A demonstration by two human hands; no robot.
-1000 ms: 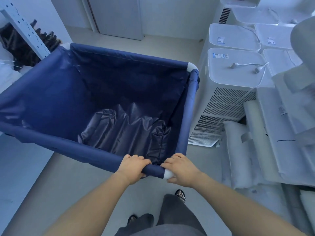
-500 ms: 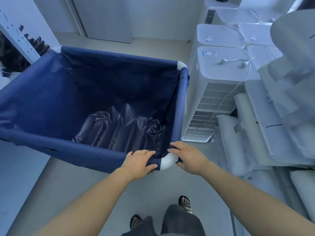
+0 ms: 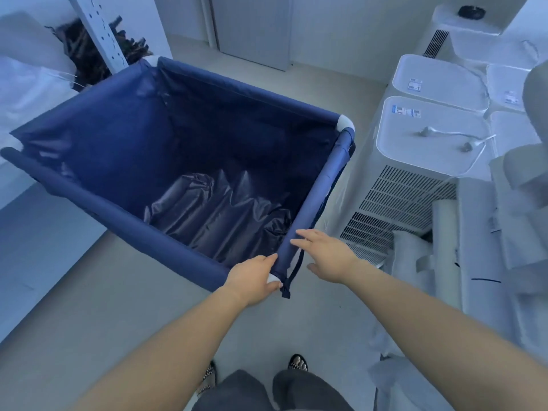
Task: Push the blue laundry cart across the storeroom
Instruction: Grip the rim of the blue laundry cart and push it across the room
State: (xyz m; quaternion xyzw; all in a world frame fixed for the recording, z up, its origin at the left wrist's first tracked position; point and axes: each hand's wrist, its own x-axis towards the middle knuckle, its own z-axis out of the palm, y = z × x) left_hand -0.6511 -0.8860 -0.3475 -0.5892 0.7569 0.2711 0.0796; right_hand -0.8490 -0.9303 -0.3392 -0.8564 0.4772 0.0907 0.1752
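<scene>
The blue laundry cart (image 3: 124, 203), a fabric bin on a tube frame with white corner joints, stands in front of me and holds only a crumpled dark liner. My left hand (image 3: 253, 278) cups the near right corner of the rim, over its white joint. My right hand (image 3: 324, 255) is open with the fingers spread, its fingertips resting on the right side rail just beyond that corner. The cart's wheels are hidden.
White appliances (image 3: 427, 143) with vent grilles stand close along the cart's right side, with wrapped white packages (image 3: 489, 232) beside them. A white shelf upright (image 3: 100, 31) and dark clutter are at the far left. A door (image 3: 252, 28) lies ahead across bare floor.
Both hands have loosened from a full grip on the near rim; the right hand opened and slid onto the side rail. The cart has swung, its near right corner now pointing at me.
</scene>
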